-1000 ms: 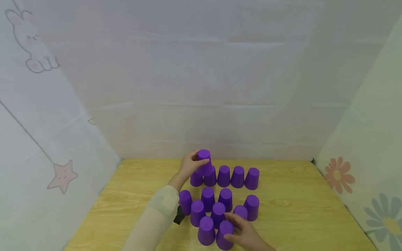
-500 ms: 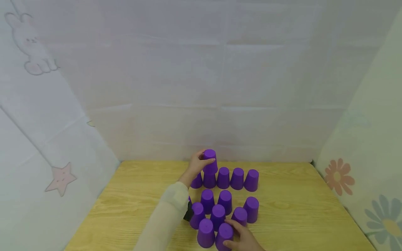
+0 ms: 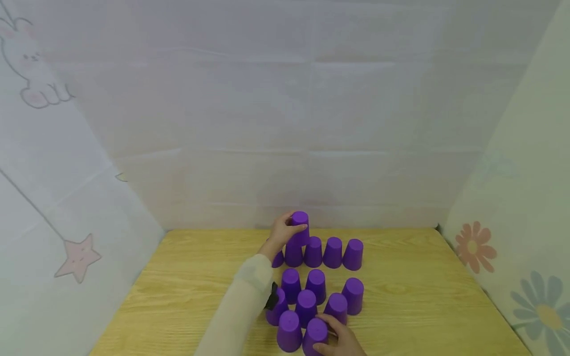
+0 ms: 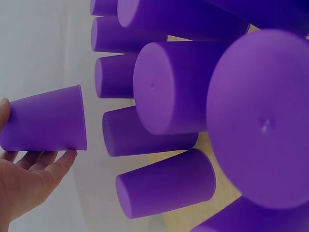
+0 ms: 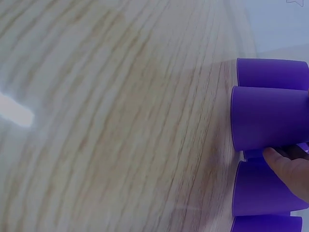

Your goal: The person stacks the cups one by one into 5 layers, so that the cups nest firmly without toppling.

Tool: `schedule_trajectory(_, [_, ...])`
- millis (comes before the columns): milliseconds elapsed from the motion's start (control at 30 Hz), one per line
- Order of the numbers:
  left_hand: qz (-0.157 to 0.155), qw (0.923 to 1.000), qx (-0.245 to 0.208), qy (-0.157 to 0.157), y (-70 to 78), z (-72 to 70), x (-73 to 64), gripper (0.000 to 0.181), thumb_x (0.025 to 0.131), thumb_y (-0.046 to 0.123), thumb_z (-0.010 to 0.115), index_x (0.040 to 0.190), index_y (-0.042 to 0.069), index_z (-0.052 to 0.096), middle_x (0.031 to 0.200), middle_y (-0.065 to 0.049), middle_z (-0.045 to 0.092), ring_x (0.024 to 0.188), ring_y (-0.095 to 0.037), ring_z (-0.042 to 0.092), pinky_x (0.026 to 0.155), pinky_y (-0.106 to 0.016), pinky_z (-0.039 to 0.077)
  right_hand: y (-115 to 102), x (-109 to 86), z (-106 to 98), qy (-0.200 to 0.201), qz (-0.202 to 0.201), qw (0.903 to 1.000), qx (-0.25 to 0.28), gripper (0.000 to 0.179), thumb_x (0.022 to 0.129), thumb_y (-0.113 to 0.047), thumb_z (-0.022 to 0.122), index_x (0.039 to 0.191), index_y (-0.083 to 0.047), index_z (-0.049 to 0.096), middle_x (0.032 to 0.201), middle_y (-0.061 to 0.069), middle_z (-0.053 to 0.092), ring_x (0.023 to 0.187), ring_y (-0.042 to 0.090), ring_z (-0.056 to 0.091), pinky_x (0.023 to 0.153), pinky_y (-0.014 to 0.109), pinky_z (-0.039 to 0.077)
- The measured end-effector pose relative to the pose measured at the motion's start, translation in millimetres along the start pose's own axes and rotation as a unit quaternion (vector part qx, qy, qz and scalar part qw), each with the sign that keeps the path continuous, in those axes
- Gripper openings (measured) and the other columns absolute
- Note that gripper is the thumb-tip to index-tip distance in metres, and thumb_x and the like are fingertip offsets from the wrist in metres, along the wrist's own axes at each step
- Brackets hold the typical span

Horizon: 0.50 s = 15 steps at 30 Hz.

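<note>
My left hand (image 3: pixel 282 232) grips an upside-down purple cup (image 3: pixel 301 230) above the back row of cups, thumb on its near side. In the left wrist view the held cup (image 4: pixel 43 121) hangs apart from the row, its rim facing the cups. Beneath it in the head view, it overlaps the second cup from the left (image 3: pixel 293 254) and the cup to its right (image 3: pixel 313 253). At the front, my right hand (image 3: pixel 339 338) holds the side of the front right purple cup (image 3: pixel 314 333), thumb near and fingers behind. The right wrist view shows that thumb (image 5: pixel 287 169) against a cup (image 5: pixel 270 118).
Several more upside-down purple cups stand on the wooden table (image 3: pixel 401 296), such as a cup at the right (image 3: pixel 353 295) and one at the front left (image 3: pixel 289 331). A black piece (image 3: pixel 272 296) sits by the left cuff. A pale cloth (image 3: pixel 245 123) hangs behind the table.
My left hand has carried its cup rightward, from over the left end of the back row to over the second and third cups. The right hand stays at the front right cup.
</note>
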<state>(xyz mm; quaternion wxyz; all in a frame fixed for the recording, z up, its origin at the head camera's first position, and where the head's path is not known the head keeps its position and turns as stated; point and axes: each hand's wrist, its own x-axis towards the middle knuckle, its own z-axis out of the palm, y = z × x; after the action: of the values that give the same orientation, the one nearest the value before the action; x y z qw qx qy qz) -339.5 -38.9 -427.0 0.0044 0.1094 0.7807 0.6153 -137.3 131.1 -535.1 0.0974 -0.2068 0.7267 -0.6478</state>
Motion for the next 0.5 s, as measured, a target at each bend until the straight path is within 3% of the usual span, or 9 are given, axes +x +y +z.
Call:
schedule_trajectory(167, [-0.006, 0.9999, -0.004, 0.007, -6.2, 5.2, 5.1, 0.054, 0.075, 0.014, 0.068, 0.124, 0.005, 0.046, 0.111, -0.013, 0.054, 0.103, -0.027, 0.049, 0.087, -0.037, 0.039, 1.8, -1.8, 0.6, 0.002, 0.009, 0.9996, 0.027, 0.053, 0.077, -0.011, 0.065, 0.118, 0.010, 0.040, 0.113, 0.024, 0.047, 0.097, 0.015, 0.053, 0.080, 0.029, 0.044])
schedule_trajectory(500, [0.028, 0.9992, -0.015, 0.023, -14.3, 12.4, 6.7, 0.050, 0.074, 0.009, 0.067, 0.120, 0.001, 0.048, 0.107, -0.017, 0.055, 0.099, -0.030, 0.051, 0.083, -0.037, 0.042, -2.5, -5.0, 1.1, 0.005, 0.038, 0.9967, 0.072, 0.056, 0.076, -0.009, 0.064, 0.122, 0.010, 0.037, 0.114, 0.023, 0.045, 0.098, 0.021, 0.052, 0.080, 0.028, 0.044])
